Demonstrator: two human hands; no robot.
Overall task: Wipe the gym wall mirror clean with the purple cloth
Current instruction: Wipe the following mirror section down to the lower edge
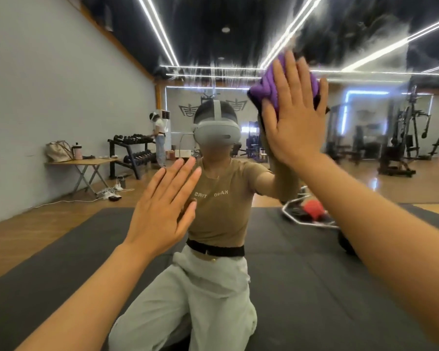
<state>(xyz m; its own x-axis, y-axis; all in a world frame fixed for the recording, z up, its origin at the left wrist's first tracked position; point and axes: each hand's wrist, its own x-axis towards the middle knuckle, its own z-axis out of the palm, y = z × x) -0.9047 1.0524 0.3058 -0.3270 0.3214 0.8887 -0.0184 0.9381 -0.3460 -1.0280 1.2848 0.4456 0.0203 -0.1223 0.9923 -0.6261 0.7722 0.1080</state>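
Head view: my right hand (293, 115) is flat, fingers straight and spread, pressing the bunched purple microfibre cloth (266, 83) against the large gym wall mirror (365, 117) up high, right of my reflection. No curl round the cloth, it's pinned by palm pressure only. My left hand (162, 211) is also open, fingers straight and together, held up at the glass lower down and left of centre; can't tell if it actually touches or just hovers in front.

Cloth sits between right palm and glass, purple folds sticking out above and left of my fingers. Whitish streaks and haze show on the mirror above and right of the cloth, so I'd judge that zone not yet clean.

Handling, my guess: cloth is light, soft, floppy and wadded up, so it will slide or drop if pressure eases. Best to keep the whole palm centred on the wad, fingers spread to cover it, or hook a thumb over one edge. Mirror is rigid, smooth and slick, and breakable, so even flat pressure, no knuckle jabs. Bare skin on glass leaves prints, which is a risk for the left hand.

Reflected behind me: dark floor mat (302, 274), dumbbell rack (132, 150), folding table (86, 163).
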